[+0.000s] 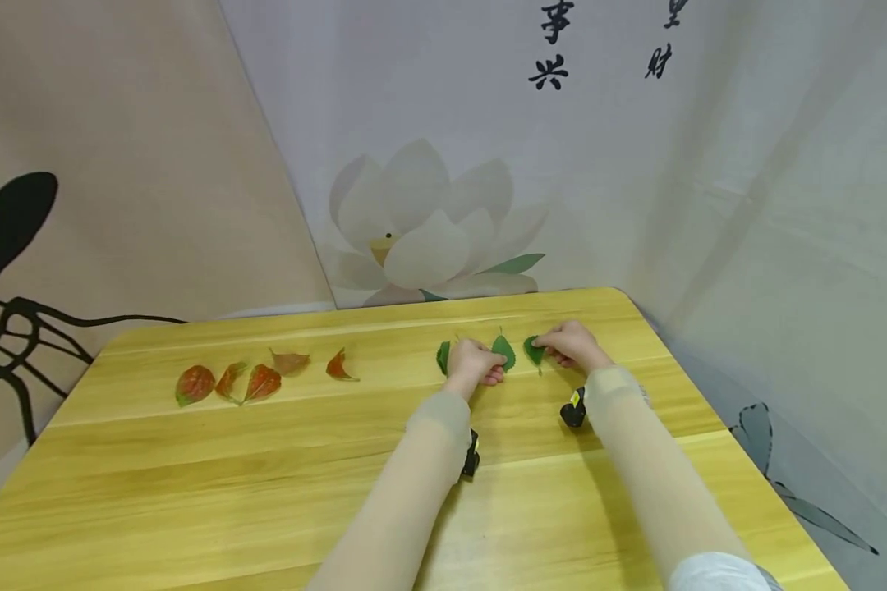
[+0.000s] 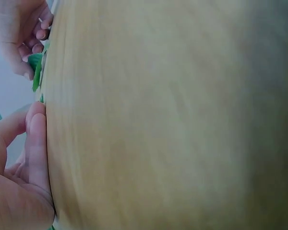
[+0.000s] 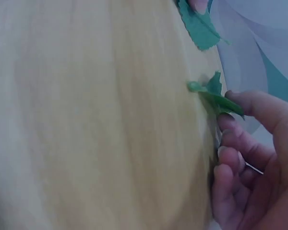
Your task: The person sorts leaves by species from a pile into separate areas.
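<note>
In the head view, my right hand [image 1: 572,345] is at the far right of the table, pinching a green leaf [image 1: 534,350] between thumb and index finger. The right wrist view shows this leaf [image 3: 216,98] folded and tilted at the fingertips. My left hand [image 1: 475,363] has its fingertips at the edge of a second green leaf [image 1: 503,353], which appears to lie on the wood. Thumb and index finger of the left hand [image 2: 19,177] come together there, with a bit of green beyond them. Another green leaf [image 1: 443,357] lies left of that hand, partly hidden by it.
Several reddish leaves, such as a round one [image 1: 195,384] and a curled one [image 1: 339,366], lie on the table's left half. The wooden table [image 1: 214,492] ends at a printed cloth [image 1: 599,189] behind it. Small black cameras sit at both wrists.
</note>
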Available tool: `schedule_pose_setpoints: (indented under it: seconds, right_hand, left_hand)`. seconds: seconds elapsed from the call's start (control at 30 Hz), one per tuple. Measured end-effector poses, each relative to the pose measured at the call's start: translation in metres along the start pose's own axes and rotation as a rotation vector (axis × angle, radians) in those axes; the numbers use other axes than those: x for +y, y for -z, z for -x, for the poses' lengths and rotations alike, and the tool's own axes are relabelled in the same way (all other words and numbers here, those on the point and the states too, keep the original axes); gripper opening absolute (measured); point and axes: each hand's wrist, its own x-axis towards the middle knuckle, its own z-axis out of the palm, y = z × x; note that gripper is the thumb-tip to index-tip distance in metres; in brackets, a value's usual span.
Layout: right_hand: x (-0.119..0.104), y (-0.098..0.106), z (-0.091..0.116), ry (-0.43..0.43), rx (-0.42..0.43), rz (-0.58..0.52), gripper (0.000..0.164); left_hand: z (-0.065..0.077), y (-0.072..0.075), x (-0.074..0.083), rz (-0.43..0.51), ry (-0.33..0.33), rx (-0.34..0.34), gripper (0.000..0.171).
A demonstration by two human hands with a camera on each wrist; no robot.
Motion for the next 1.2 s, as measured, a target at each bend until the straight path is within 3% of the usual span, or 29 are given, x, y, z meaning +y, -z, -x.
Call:
schedule_pose_setpoints:
  seconds: [0.33, 0.63, 1.2]
  right_hand:
    - [0.001, -0.005, 0.004, 0.033, 0.043, 0.058, 0.03]
    - [0.002, -0.01, 0.004, 0.027, 0.076, 0.133, 0.046]
    - [0.001, -0.012, 0.008, 0.01, 0.103, 0.167, 0.046]
  left_hand:
    - [0.002, 0.0, 0.0, -0.01, -0.025, 0.012, 0.012]
    - [0.004, 0.002, 0.002, -0.022, -0.017, 0.001, 0.015]
    - [0.019, 0.004, 0.012, -0.015, -0.034, -0.04, 0.02]
